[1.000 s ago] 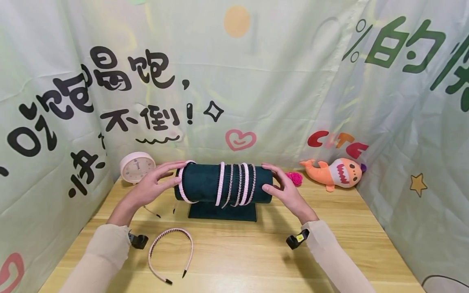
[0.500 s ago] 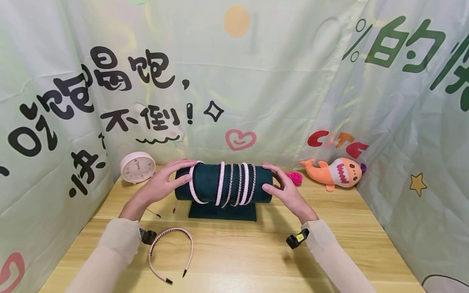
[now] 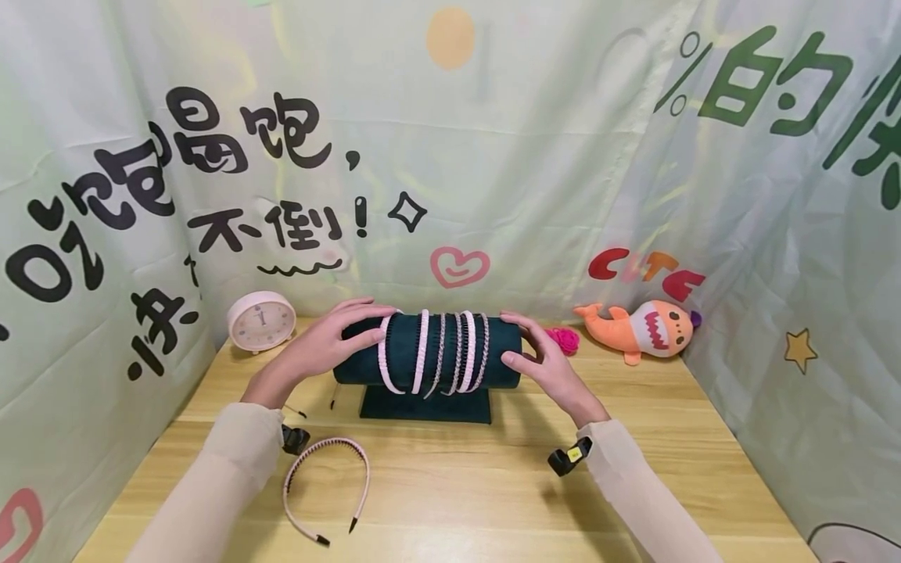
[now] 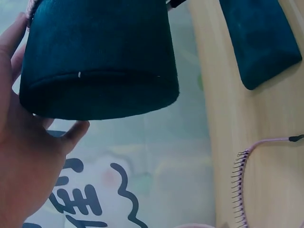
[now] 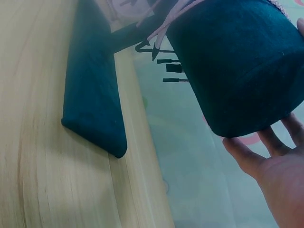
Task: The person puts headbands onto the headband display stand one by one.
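A dark green velvet headband stand [image 3: 403,348] lies across the middle of the head view, its roller on a flat base [image 3: 425,407]. My left hand [image 3: 317,344] holds a thick pink headband [image 3: 383,363] on the roller, thumb in front and fingers over the top. Several more headbands [image 3: 421,356], pink and braided, circle the roller to its right. My right hand [image 3: 552,367] grips the roller's right end between thumb and fingers. The left wrist view has the roller's bare left end [image 4: 99,95]; the right wrist view shows fingers under the other end [image 5: 251,104].
On the wooden table [image 3: 464,493], a thin pink toothed headband [image 3: 285,485] lies in front, left of centre. A pink clock [image 3: 262,322] stands back left. Behind the right hand are a pink rose [image 3: 565,341] and an orange shark plush [image 3: 619,332]. Printed cloth [image 3: 535,195] encloses the table.
My left hand has slid the thick pink headband rightward along the roller, from near its left end toward the other headbands. The right hand keeps its hold on the right end.
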A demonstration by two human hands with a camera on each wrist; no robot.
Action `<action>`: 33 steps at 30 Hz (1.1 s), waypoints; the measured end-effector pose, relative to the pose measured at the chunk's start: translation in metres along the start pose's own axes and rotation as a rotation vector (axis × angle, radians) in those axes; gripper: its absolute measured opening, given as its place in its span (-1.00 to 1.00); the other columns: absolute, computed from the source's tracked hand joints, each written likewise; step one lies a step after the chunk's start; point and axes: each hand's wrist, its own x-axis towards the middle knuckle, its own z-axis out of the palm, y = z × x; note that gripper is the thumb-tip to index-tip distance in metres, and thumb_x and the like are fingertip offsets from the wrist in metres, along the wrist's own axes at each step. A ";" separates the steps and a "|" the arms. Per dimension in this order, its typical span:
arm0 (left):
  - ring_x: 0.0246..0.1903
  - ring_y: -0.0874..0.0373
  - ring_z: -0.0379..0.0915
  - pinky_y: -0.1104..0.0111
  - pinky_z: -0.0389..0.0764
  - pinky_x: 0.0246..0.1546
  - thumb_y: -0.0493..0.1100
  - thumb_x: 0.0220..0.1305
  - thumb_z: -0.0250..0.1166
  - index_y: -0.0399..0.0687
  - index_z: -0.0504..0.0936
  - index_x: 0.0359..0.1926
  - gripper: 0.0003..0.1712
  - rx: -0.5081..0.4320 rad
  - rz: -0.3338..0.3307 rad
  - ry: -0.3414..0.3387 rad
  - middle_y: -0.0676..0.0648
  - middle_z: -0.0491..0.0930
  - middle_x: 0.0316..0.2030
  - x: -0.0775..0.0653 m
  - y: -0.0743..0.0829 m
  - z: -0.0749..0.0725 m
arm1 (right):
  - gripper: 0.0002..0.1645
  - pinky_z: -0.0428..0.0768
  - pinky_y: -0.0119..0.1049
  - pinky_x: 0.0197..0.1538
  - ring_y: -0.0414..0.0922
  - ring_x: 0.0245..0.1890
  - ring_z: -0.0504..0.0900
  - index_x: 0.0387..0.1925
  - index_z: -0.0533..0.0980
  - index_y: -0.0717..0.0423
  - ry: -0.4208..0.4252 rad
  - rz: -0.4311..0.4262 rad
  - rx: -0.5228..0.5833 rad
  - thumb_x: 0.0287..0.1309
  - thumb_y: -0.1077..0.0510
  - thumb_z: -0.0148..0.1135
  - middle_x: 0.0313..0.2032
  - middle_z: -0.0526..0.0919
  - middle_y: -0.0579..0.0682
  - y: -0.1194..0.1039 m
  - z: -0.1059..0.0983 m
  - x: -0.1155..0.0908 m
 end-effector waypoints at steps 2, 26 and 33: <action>0.68 -0.17 0.06 -0.34 0.14 0.59 0.15 0.62 0.28 0.33 0.59 0.50 -0.48 0.006 0.011 -0.005 -0.10 0.43 0.57 0.002 0.001 0.000 | -0.24 0.38 0.41 0.51 0.28 0.64 0.20 0.63 0.31 -0.10 -0.001 0.000 0.001 0.52 0.13 0.32 0.67 0.24 0.03 0.000 0.000 0.001; 0.60 -0.15 0.26 -0.27 0.21 0.58 0.11 0.67 0.21 0.21 0.52 0.56 -0.45 0.014 0.052 0.107 -0.06 0.47 0.55 -0.005 -0.006 -0.008 | -0.23 0.36 0.41 0.52 0.27 0.64 0.20 0.64 0.29 -0.06 -0.009 0.009 0.006 0.52 0.13 0.32 0.67 0.23 0.01 -0.002 0.002 0.001; 0.49 -0.20 0.40 -0.28 0.38 0.48 0.02 0.70 0.18 0.09 0.49 0.56 -0.46 -0.061 -0.002 0.163 -0.12 0.48 0.53 -0.027 -0.024 -0.025 | -0.23 0.52 0.03 0.48 0.26 0.62 0.23 0.64 0.28 -0.01 -0.003 0.005 -0.014 0.53 0.12 0.32 0.67 0.24 0.02 -0.001 0.000 0.000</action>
